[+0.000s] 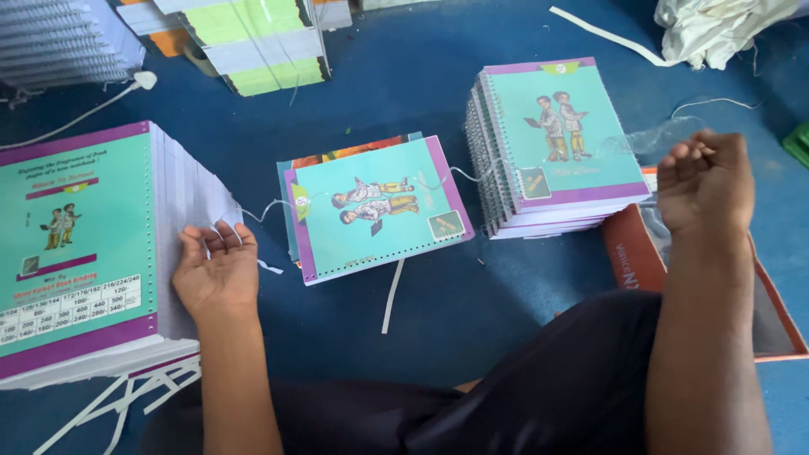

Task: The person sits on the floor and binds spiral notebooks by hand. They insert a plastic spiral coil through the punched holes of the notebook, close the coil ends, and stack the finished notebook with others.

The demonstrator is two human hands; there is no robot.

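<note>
At nine o'clock a thick stack of punched loose pages (181, 198) with a teal and purple cover leans on the blue floor (472, 312), and white paper strips (126, 396) lie splayed under its near corner at about seven o'clock. The left hand (216, 270) rests palm up against the stack's right edge, its fingers curled over a thin white plastic string (274, 206) that they pinch. That string runs rightward across the unbound notebook (379, 206) lying flat at the centre, its teal cover showing two drawn figures and a row of punched holes along its near edge; another cover peeks from beneath it. The string goes on towards three o'clock, past the pile of spiral-bound notebooks (552, 152) at one o'clock, to the right hand (706, 181), which is raised and closed in a fist on the string's other end. An orange-edged tray (628, 253) sits just beside that pile, partly behind the right forearm. Crumpled white paper (716, 29) lies at two o'clock, far off.
</note>
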